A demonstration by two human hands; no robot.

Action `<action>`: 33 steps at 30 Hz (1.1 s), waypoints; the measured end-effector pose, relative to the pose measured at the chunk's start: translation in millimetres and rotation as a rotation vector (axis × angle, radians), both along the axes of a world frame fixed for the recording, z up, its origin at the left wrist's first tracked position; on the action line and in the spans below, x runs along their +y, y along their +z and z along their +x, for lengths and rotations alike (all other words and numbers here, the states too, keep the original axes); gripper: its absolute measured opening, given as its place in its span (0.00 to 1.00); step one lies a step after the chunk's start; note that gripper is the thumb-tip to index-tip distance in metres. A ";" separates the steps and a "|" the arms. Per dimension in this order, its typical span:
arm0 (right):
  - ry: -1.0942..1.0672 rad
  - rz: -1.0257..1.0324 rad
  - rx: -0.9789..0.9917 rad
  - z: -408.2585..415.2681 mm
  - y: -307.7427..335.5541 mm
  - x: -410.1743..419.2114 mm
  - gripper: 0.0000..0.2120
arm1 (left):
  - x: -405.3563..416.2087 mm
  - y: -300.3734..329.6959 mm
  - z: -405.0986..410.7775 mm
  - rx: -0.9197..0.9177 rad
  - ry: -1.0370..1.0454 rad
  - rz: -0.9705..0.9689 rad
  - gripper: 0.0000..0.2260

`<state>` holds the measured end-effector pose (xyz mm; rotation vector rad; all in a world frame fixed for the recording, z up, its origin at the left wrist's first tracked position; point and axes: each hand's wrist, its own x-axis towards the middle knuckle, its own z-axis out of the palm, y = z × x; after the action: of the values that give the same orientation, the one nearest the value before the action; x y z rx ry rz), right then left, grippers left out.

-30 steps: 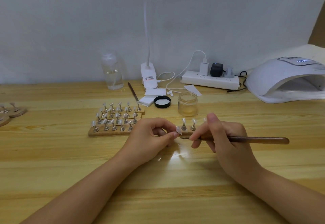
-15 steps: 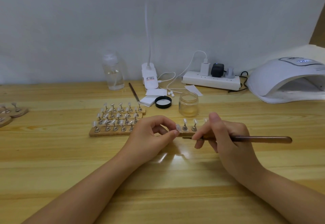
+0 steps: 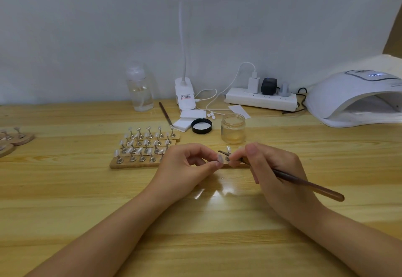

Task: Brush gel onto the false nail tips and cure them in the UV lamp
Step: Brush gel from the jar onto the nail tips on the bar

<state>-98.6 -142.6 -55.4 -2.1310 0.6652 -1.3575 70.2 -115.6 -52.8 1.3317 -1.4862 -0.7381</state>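
My left hand (image 3: 187, 168) pinches one clear false nail tip (image 3: 220, 159) between thumb and fingertip, just above the table. My right hand (image 3: 276, 172) grips a brown gel brush (image 3: 304, 184) like a pen; its bristle end (image 3: 221, 152) points left, right above the pinched tip. Behind my hands lies a wooden strip (image 3: 134, 164) bearing several nail tips on metal stands. An open glass jar of gel (image 3: 232, 128) stands behind my hands. The white UV lamp (image 3: 356, 96) sits at the far right, its opening facing me.
A black jar lid (image 3: 201, 125), white pads (image 3: 182, 123) and a second brush (image 3: 165, 114) lie near the jar. A clear bottle (image 3: 140, 89), a clip lamp base (image 3: 185, 93) and a power strip (image 3: 261, 100) line the wall. Round wooden holders (image 3: 15, 138) sit at the left edge.
The brush has tilted: its handle end dropped toward me and its bristle end rose over the nail tip. My left hand has kept the tip in place.
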 end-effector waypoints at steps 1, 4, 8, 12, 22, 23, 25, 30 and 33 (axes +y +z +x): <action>0.007 -0.001 -0.003 -0.3 -1.2 -0.1 0.18 | -0.2 -0.6 0.4 -0.008 0.010 0.001 0.10; 0.041 0.070 -0.067 -0.7 -5.0 -0.3 0.20 | -1.3 -1.8 1.2 -0.026 0.031 0.005 0.10; 0.044 0.105 -0.141 -0.7 -5.9 -0.5 0.22 | -2.2 -2.8 1.6 -0.013 0.031 0.018 0.08; -0.007 0.071 -0.053 0.6 -3.3 -2.0 0.19 | -2.3 -3.2 1.6 -0.010 0.022 0.019 0.07; 0.010 0.081 -0.126 -0.6 -4.3 -0.2 0.22 | -0.6 -1.6 0.9 0.019 0.016 0.052 0.07; -0.007 0.068 -0.131 -0.9 -3.6 -0.3 0.21 | -0.4 -1.0 0.6 0.021 0.015 0.056 0.06; -0.026 0.074 -0.110 -1.0 -1.7 -0.6 0.17 | -0.2 -0.3 0.3 0.023 0.012 0.054 0.07; -0.047 0.144 -0.055 -0.2 1.6 0.2 0.08 | 0.5 0.1 0.2 0.017 0.001 0.043 0.07; -0.088 0.013 0.056 0.4 1.9 -1.0 0.08 | 0.0 0.3 0.1 0.019 -0.003 0.035 0.07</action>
<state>-98.2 -143.6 -53.5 -2.1589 0.7963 -1.3389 70.3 -115.6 -52.4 1.3451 -1.4665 -0.7804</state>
